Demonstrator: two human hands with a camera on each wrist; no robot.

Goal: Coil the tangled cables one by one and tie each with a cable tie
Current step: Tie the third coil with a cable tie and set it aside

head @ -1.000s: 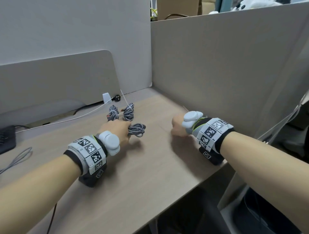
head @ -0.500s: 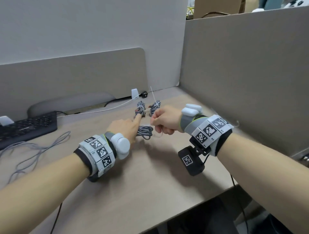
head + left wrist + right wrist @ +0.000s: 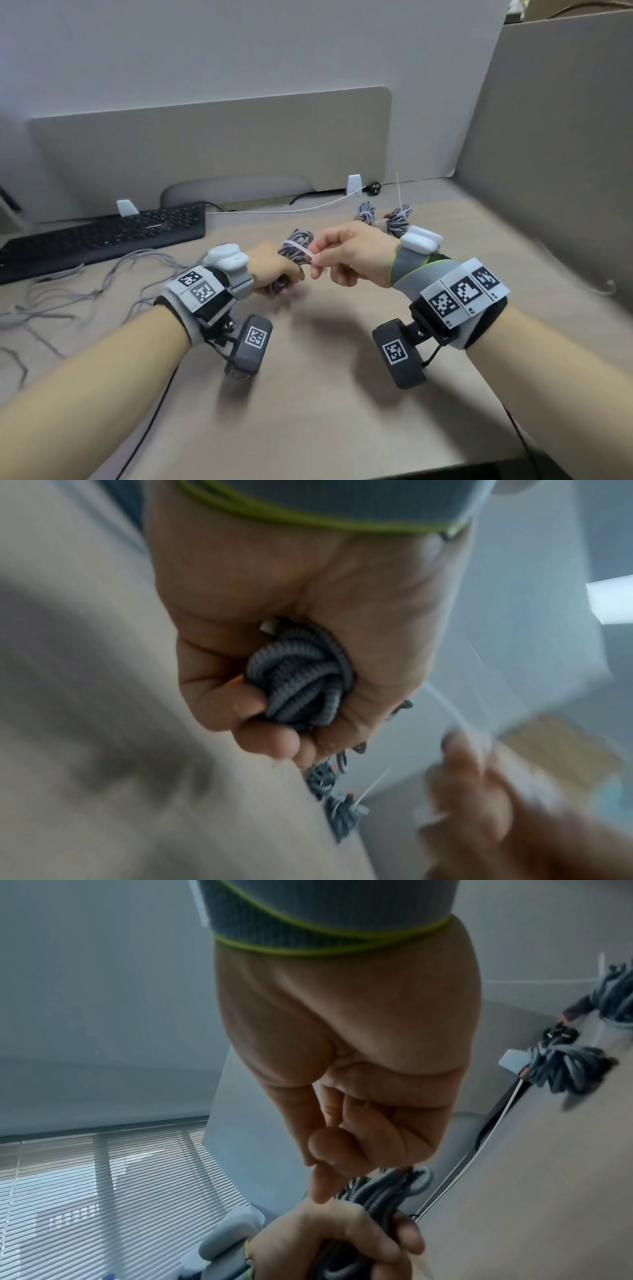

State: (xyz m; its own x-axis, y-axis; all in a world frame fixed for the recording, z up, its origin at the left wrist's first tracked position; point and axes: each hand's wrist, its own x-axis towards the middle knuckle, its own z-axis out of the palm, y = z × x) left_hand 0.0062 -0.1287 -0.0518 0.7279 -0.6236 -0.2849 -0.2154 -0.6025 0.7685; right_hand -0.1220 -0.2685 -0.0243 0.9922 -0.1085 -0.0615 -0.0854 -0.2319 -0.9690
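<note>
Markers in black-and-white squares cover both wristbands; the tiny lettering beside them is too blurred to read. From the head view, a beige desk sits inside grey partition walls, with a black keyboard and loose grey wires at left, and two tied bundles near the back. The left hand grips a coiled cable; the right hand pinches a white cable tie wrapped over it.

Left wrist view: fingers curl tightly round the grey braided coil.

Right wrist view: thumb and forefinger pressed together above the coil.
</note>
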